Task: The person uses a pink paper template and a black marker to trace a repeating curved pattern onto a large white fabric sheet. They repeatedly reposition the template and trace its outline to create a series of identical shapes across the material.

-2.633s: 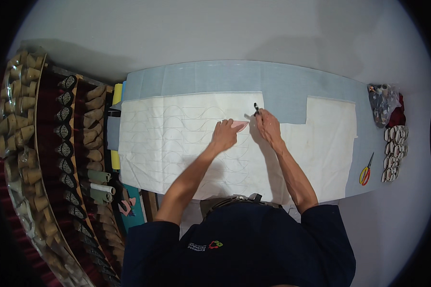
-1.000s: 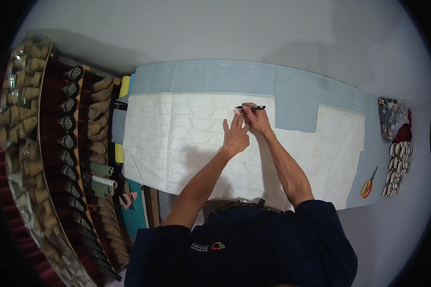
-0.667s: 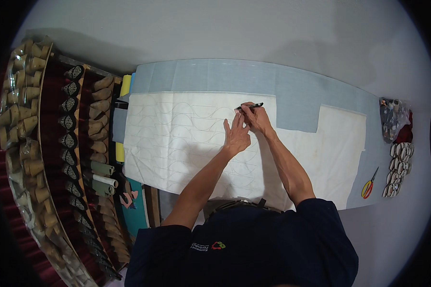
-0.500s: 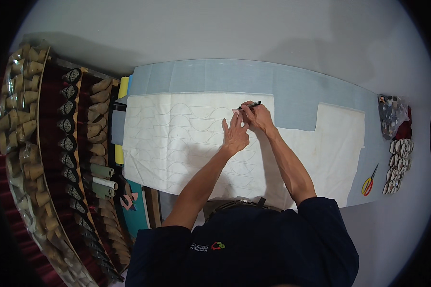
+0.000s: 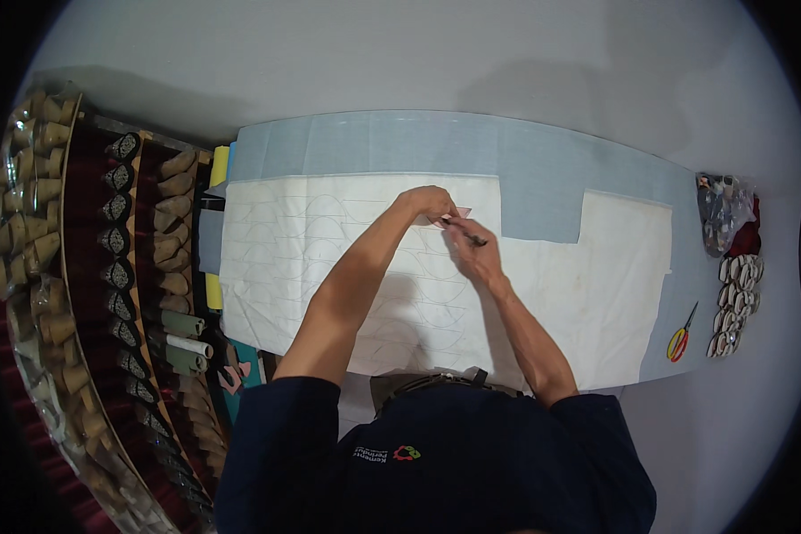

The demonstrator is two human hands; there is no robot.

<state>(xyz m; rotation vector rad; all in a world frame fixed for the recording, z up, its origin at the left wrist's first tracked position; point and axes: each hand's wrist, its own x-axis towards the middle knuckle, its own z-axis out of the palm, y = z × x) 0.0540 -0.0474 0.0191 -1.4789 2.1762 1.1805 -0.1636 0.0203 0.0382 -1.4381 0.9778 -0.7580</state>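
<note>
A white cloth (image 5: 552, 294) lies spread over the table, its left part covered with rows of thin curved pencil-like lines. My left hand (image 5: 428, 203) is at the upper middle of this cloth, bent at the wrist, its fingers closed down on a small pink pattern piece (image 5: 464, 213). Most of that piece is hidden under the hand; a pointed corner sticks out on the right. Just below and to the right, my right hand (image 5: 479, 255) grips a black pen (image 5: 477, 239), its tip end close to the left fingers and the edge of the piece.
Blue-grey material (image 5: 365, 142) shows behind and right of the cloth. Scissors (image 5: 679, 342) with yellow-red handles lie at the right, near strung pale oval pieces (image 5: 734, 303) and a clear plastic bag (image 5: 725, 214). Racks of wooden shoe lasts (image 5: 40, 240) and patterned black shoe parts (image 5: 117, 240) stand left.
My left hand has turned over the top of the pattern piece, its elbow swinging up and left. The right hand has moved down, and the pen now points up-left instead of up-right.
</note>
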